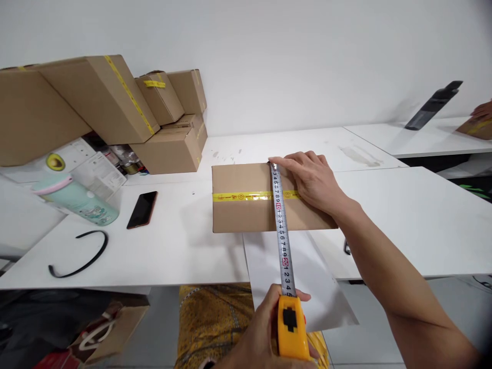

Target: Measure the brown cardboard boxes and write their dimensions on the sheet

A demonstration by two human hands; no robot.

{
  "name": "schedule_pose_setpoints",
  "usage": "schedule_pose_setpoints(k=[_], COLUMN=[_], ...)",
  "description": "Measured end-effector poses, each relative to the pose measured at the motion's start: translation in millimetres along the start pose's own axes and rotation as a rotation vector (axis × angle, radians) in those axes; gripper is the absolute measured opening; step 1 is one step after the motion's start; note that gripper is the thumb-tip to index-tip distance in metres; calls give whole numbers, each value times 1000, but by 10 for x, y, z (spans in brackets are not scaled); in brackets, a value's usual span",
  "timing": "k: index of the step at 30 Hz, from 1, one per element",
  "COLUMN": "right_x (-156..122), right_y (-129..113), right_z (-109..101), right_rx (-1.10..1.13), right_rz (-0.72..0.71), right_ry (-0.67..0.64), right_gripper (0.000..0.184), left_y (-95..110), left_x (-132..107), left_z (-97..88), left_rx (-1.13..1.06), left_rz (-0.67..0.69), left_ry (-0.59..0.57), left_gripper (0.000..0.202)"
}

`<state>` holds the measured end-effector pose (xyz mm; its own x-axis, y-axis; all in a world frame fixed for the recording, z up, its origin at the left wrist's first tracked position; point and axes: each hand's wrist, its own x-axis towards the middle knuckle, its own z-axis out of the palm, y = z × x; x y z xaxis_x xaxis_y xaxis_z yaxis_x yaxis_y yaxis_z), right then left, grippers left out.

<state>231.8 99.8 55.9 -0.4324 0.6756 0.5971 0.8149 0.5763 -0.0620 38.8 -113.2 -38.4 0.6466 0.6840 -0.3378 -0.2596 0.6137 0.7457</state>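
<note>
A brown cardboard box [242,218] with a strip of yellow printed tape along its top sits in front of me on the white table. In my left hand [265,328] is a yellow tape measure [294,335], held low near the table's front edge. Its metal blade is drawn out across the box's top, with numbers up to about 25 showing. My right hand [315,179] pinches the blade's end at the box's far edge, while its other fingers rest against the box. A white paper sheet [307,277] lies partly beneath the box and hangs over the table edge.
Several cardboard boxes [169,148] are stacked at the back left. Nearby are a mint tumbler [84,200], a phone [142,210] and a black curved band [98,253]. A dark bottle [432,105] leans at the far right, near another person's hand [483,110] on a box.
</note>
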Motion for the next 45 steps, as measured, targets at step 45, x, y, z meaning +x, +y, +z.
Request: schedule_pose_setpoints(k=[45], right_x=[-781], right_y=[-511], right_z=[-4], right_rx=[-160], right_rz=[14], right_ry=[158], right_gripper=[53], left_y=[-418], left_x=[-57], left_z=[-552], left_rx=[687], left_rz=[247], left_ry=[294], left_gripper=[94])
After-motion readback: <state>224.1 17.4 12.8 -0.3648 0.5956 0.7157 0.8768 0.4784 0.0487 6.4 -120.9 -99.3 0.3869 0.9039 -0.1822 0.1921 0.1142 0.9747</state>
